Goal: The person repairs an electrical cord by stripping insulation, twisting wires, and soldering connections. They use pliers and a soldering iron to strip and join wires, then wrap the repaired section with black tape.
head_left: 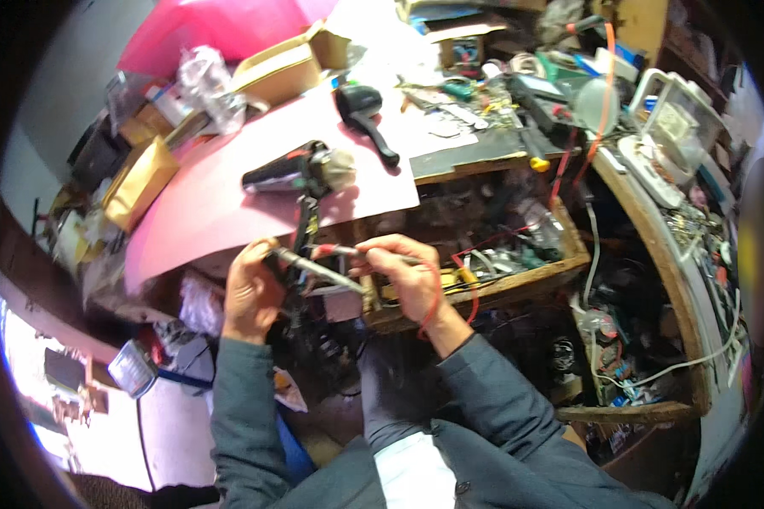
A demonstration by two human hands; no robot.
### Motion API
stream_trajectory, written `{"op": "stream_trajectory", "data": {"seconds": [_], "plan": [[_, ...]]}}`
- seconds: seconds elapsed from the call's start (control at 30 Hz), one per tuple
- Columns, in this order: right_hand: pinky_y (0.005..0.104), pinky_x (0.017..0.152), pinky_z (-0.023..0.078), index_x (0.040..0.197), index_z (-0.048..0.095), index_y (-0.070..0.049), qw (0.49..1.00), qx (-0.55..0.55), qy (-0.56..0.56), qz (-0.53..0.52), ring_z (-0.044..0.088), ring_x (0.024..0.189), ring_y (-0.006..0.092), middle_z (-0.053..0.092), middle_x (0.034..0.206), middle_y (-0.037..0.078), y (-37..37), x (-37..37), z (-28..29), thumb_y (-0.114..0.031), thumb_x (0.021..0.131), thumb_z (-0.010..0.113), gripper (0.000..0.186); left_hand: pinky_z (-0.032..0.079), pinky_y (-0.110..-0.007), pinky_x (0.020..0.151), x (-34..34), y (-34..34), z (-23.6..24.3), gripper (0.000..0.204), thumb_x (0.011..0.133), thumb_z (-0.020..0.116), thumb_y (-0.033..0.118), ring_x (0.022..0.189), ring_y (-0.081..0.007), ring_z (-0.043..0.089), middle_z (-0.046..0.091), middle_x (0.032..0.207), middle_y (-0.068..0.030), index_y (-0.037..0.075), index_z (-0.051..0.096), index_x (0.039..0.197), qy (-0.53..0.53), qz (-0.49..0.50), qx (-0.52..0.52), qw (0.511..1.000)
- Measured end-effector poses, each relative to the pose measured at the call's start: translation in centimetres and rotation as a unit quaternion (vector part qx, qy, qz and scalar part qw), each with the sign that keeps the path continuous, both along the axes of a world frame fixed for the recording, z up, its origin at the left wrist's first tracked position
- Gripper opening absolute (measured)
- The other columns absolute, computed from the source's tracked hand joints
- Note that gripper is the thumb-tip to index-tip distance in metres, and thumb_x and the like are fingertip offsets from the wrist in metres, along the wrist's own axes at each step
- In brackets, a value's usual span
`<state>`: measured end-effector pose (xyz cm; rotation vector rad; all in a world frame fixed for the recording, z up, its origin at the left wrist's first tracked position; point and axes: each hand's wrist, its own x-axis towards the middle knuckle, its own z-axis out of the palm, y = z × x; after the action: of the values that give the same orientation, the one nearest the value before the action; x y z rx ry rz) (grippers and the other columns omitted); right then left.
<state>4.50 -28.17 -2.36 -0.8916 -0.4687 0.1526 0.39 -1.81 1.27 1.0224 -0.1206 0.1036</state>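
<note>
My left hand (250,288) is closed at the near edge of the bench, its fingers pinching one end of a slim grey rod (323,270) that slants down to the right. My right hand (407,276) grips a pen-like test probe (344,250) with a red end pointing at my left hand. A red wire (435,297) loops from it past my wrist. Just beyond, on the pink sheet (204,204), lies an opened black appliance, which looks like a hair dryer body (284,172), with a dark cord (306,222) hanging towards my hands. Whether the probe touches metal is too small to tell.
A separate black curved housing (365,119) lies farther back. A meter (539,89) stands among tools and small parts at the back right. Below the bench top, an open wooden drawer (501,293) holds parts and wires. Cardboard boxes (140,182) stand at the left.
</note>
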Motion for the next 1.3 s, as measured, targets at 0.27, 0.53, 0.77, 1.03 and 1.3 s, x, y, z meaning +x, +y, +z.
{"op": "stream_trajectory", "data": {"seconds": [0.27, 0.53, 0.77, 1.03, 1.3], "plan": [[0.0325, 0.086, 0.057, 0.111, 0.068, 0.004, 1.000, -0.001, 0.000, 0.025, 0.070, 0.090, 0.0189, 0.072, 0.098, 0.013, -0.3, -0.2, 0.9, -0.011, 0.098, 0.061, 0.021, 0.056, -0.028, 0.086, -0.4, -1.5, 1.3, 0.017, 0.096, 0.063, 0.014, 0.090, -0.0109, 0.067, 0.071, 0.100, -0.0004, 0.005, 0.066, 0.110, 0.014, 0.002, -0.033, 0.999], [0.0321, 0.087, 0.059, 0.111, 0.067, 0.004, 0.999, 0.002, 0.007, 0.051, 0.069, 0.094, 0.0174, 0.070, 0.102, 0.011, -0.4, -0.2, 0.6, -0.013, 0.098, 0.063, 0.022, 0.062, -0.044, 0.085, -0.8, -1.9, 1.5, 0.018, 0.096, 0.058, 0.018, 0.096, -0.0344, 0.072, 0.069, 0.096, -0.0084, 0.003, 0.062, 0.105, 0.024, 0.034, -0.024, 0.999], [0.0291, 0.082, 0.057, 0.110, 0.067, 0.003, 0.999, -0.024, 0.015, 0.046, 0.070, 0.088, 0.0171, 0.071, 0.098, 0.010, -0.1, -0.3, 0.6, -0.015, 0.098, 0.062, 0.022, 0.061, -0.045, 0.083, -1.5, -3.2, 2.8, 0.017, 0.095, 0.059, 0.017, 0.097, -0.0278, 0.071, 0.068, 0.098, -0.0089, 0.003, 0.060, 0.105, 0.016, 0.002, -0.034, 0.999], [0.0361, 0.076, 0.058, 0.120, 0.061, 0.004, 0.979, 0.114, 0.002, 0.170, 0.070, 0.082, 0.0241, 0.070, 0.097, 0.017, -1.5, -0.1, 0.6, -0.035, 0.102, 0.056, 0.043, 0.061, -0.042, 0.081, -0.7, -4.4, 2.5, 0.018, 0.097, 0.056, 0.010, 0.093, -0.0267, 0.070, 0.068, 0.097, -0.0124, -0.004, 0.062, 0.106, -0.005, -0.027, -0.030, 0.999], [0.0263, 0.080, 0.055, 0.111, 0.069, -0.001, 0.957, -0.219, -0.059, 0.181, 0.065, 0.089, 0.0114, 0.069, 0.098, 0.004, -4.5, -2.2, 7.5, -0.002, 0.079, 0.080, 0.034, 0.060, -0.042, 0.084, -1.3, -4.7, 1.9, 0.019, 0.099, 0.058, 0.014, 0.096, -0.0234, 0.069, 0.069, 0.100, -0.0115, -0.002, 0.062, 0.109, -0.026, 0.017, -0.011, 0.999]]}}
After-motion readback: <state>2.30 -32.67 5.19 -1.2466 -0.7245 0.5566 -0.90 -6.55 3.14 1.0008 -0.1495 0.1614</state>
